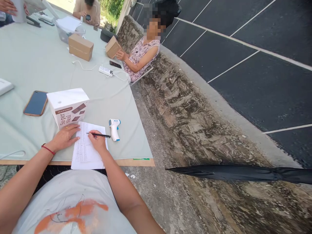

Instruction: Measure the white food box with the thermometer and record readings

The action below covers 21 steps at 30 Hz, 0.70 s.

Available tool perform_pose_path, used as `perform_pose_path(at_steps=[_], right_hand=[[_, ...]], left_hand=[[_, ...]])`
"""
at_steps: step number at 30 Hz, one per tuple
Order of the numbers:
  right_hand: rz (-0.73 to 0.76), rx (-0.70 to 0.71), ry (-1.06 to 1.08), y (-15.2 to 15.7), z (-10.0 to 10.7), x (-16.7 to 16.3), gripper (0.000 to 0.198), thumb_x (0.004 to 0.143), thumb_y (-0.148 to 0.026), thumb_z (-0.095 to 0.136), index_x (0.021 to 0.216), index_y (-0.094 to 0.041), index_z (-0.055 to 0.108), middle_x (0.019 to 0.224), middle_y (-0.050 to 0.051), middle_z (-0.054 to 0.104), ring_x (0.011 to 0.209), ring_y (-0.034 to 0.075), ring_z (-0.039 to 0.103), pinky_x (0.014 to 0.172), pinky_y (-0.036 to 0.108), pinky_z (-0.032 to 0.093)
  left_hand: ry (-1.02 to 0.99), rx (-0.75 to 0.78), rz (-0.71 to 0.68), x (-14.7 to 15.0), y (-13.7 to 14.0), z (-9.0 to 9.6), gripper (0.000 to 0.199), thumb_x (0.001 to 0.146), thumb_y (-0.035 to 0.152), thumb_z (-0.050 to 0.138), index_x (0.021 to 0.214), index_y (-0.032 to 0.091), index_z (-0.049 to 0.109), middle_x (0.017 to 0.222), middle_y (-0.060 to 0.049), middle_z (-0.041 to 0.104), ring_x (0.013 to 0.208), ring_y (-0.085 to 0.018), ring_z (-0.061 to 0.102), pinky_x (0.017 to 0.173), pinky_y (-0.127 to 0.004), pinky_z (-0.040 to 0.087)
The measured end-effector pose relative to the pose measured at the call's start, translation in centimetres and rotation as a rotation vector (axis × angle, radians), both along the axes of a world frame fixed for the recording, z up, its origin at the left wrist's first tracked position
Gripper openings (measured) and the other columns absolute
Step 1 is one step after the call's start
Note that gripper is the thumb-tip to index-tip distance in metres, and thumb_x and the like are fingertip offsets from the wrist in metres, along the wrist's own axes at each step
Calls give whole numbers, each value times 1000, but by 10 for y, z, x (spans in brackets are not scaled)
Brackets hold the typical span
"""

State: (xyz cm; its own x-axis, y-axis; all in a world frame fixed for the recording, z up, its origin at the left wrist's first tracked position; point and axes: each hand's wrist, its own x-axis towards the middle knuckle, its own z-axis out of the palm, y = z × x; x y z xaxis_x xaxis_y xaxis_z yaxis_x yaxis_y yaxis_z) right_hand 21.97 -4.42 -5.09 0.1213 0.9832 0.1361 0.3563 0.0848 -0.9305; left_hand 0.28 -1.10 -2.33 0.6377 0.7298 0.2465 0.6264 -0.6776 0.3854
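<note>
A black pen (103,135) is gripped in my right hand (97,142), its tip on a sheet of paper (84,148) filled with rows of small writing. Beside the paper's left edge my left hand (64,138) lies flat, fingers stretched out, fingertips over the sheet's edge. Just beyond it stands a white box (69,99) printed with brown lettering. A white and blue infrared thermometer (114,130) rests to the right of my right hand. The paper overhangs the front edge of the table (129,143).
Left of the box lies a phone (36,103). Farther off are a cardboard box (81,47), a power strip (105,71), another phone (115,64) and a plastic basket (64,34). A seated person holds a second cardboard box (112,47). A folded black umbrella (231,172) juts in from the right.
</note>
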Motion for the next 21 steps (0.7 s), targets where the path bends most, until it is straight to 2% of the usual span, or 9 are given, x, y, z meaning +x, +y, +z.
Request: perform_pose_path(at_steps=[5, 13, 21], right_hand=[[-13, -8, -16, 0, -1, 0, 17, 79, -34, 55, 84, -23, 67, 83, 1, 71, 75, 17, 62, 76, 29, 53], [-18, 5, -66, 0, 1, 0, 14, 78, -30, 55, 81, -25, 68, 83, 0, 71, 74, 17, 63, 77, 30, 53], [-21, -4, -24, 0, 2, -1, 14, 78, -31, 55, 81, -24, 67, 83, 1, 71, 74, 18, 63, 77, 31, 53]], left_hand=[[-16, -25, 0, 0, 0, 1, 51, 95, 51, 45, 125, 15, 64, 139, -17, 58, 127, -33, 55, 109, -54, 45], [-35, -29, -6, 0, 0, 1, 51, 95, 52, 45, 124, 15, 64, 138, -17, 59, 127, -33, 55, 109, -54, 46], [-18, -30, 2, 0, 0, 1, 52, 95, 53, 44, 124, 15, 64, 139, -17, 58, 127, -33, 55, 109, -53, 46]])
